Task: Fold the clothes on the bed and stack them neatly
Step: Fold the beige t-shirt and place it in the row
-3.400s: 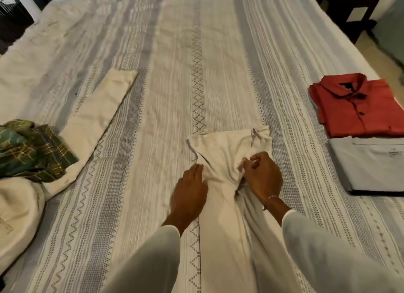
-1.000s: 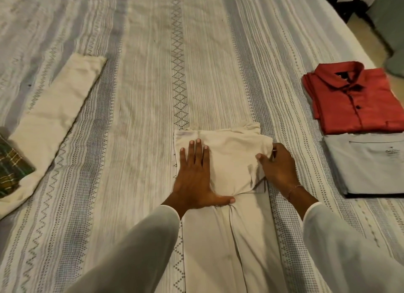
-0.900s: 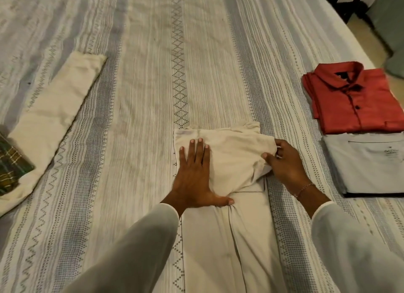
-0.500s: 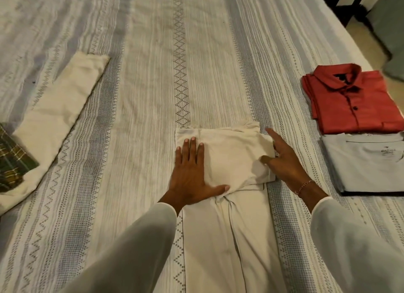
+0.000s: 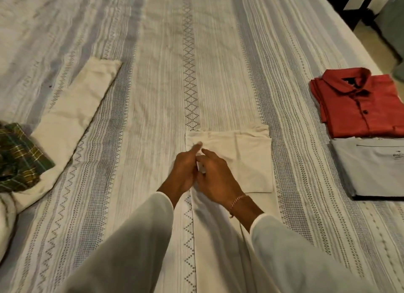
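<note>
At six o'clock on the bed [image 5: 153, 85] our left hand [image 5: 182, 172] and right hand [image 5: 218, 181] meet over one cream garment [image 5: 247, 161], fingers loosely extended; whether either pinches cloth we cannot tell. At three o'clock lie two folded shirts, red shirt [image 5: 360, 104] and grey shirt [image 5: 371, 168]; at nine o'clock, one plaid cloth [image 5: 19, 155] and another cream piece [image 5: 72, 115].

Setting: a bedroom in a home. Wide bed [image 5: 218, 52] under a striped woven bedspread [image 5: 153, 96] fills the view. Household laundry lies on it: folded red shirt [image 5: 360, 102], folded grey garment [image 5: 371, 168], plaid cloth [image 5: 19, 157]. Dark furniture [image 5: 349, 4] stands on the floor beside the bed.
</note>
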